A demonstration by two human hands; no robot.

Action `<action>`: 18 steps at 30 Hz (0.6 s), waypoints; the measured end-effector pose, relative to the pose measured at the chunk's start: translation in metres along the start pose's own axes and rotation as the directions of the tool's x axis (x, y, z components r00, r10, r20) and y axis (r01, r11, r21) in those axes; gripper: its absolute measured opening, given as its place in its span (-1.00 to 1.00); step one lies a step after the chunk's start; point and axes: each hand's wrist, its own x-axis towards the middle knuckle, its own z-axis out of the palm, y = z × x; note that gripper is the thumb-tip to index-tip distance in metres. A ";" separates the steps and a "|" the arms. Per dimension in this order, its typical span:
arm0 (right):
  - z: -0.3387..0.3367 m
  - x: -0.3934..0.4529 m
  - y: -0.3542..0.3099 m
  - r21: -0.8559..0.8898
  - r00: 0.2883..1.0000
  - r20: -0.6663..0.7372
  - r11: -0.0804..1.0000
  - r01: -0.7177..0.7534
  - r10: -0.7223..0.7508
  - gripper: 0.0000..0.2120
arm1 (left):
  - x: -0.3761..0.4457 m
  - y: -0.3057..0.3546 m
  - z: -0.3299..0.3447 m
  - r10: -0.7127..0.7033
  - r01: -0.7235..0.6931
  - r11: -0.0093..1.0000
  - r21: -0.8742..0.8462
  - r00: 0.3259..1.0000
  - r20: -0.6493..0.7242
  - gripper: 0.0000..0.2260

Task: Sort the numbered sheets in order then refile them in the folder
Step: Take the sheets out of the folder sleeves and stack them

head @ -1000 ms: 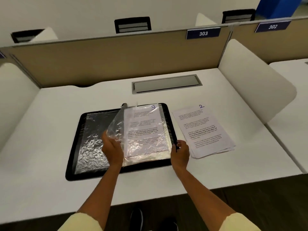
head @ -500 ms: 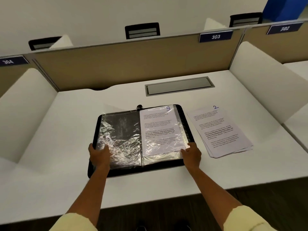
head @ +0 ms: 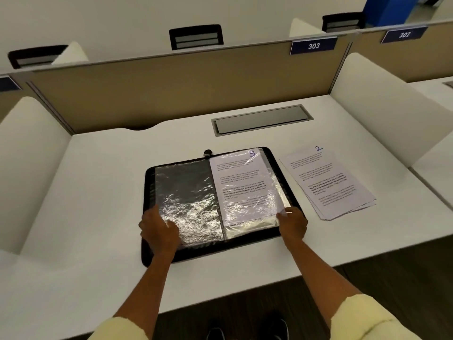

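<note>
While the white desk (head: 98, 217) spreads under both your hands, the open black folder with crinkled clear sleeves (head: 277, 165) lies between them; right of your right hand (head: 293, 223), which pinches a sleeve corner, sits the loose stack of printed white sheets (head: 328, 182). Your left hand (head: 159, 229) rests flat on the left sleeve.

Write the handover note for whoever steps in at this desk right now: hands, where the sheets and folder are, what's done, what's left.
Left hand: fingers flat on the empty plastic sleeve on the folder's left page.
Right hand: at the lower right corner of the right sleeve, pinching its edge.
Folder: open, flat on the desk.
Sheet 9: in the right sleeve, number at its top.
Loose stack: on the desk right of the folder, sheet 2 on top, edges fanned.
Done: one sheet visibly sleeved.
Left: the loose stack is not yet filed; its order below sheet 2 cannot be seen.
</note>
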 end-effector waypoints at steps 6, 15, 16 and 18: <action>-0.003 -0.013 -0.004 -0.087 0.989 -0.111 0.992 0.087 -0.096 -0.89 | -0.021 0.035 0.038 0.458 -0.421 0.883 -0.209 0.869 0.186 -0.73; -0.007 -0.024 -0.022 -0.288 0.945 -0.164 0.930 0.228 -0.282 -0.77 | -0.061 0.081 0.078 0.618 -0.488 0.786 -0.380 0.629 0.472 -0.61; -0.008 -0.026 -0.025 -0.297 0.943 -0.155 0.925 0.239 -0.293 -0.77 | -0.062 0.083 0.081 0.624 -0.508 0.781 -0.363 0.613 0.485 -0.61; -0.010 -0.026 -0.028 -0.287 0.940 -0.142 0.922 0.260 -0.309 -0.76 | -0.063 0.084 0.087 0.624 -0.529 0.780 -0.335 0.609 0.490 -0.67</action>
